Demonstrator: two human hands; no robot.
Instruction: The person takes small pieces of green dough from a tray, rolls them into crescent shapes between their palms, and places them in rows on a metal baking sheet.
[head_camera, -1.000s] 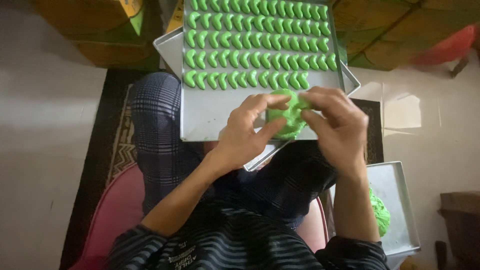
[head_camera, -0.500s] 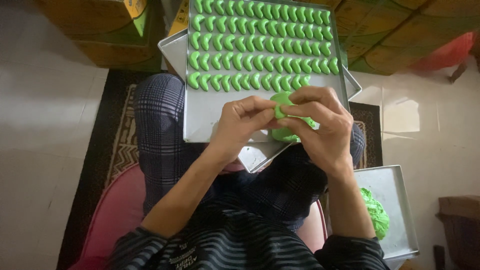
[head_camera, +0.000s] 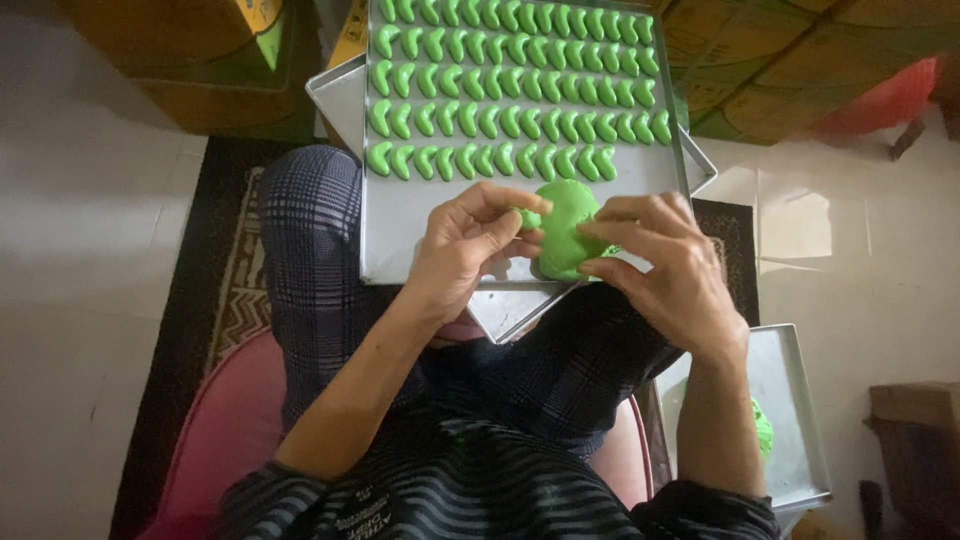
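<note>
A lump of green dough (head_camera: 563, 228) is gripped by my right hand (head_camera: 665, 268) over the near end of a metal baking tray (head_camera: 400, 235). My left hand (head_camera: 468, 243) pinches a small piece of the dough (head_camera: 529, 217) off the lump's left side. The tray rests across my lap and carries several rows of small green crescent-shaped dough pieces (head_camera: 490, 118); the nearest row ends just above the lump.
A second metal tray (head_camera: 500, 305) lies under the first, a corner poking out. Another tray (head_camera: 795, 425) with more green dough (head_camera: 762, 427) sits on the floor at my right. Cardboard boxes (head_camera: 215, 70) stand beyond the tray. I sit on a red stool (head_camera: 215, 440) over a patterned rug (head_camera: 235, 280).
Both hands and the dough lump shifted slightly left and toward the nearest row. My left fingers now pinch a small bit from the lump.
</note>
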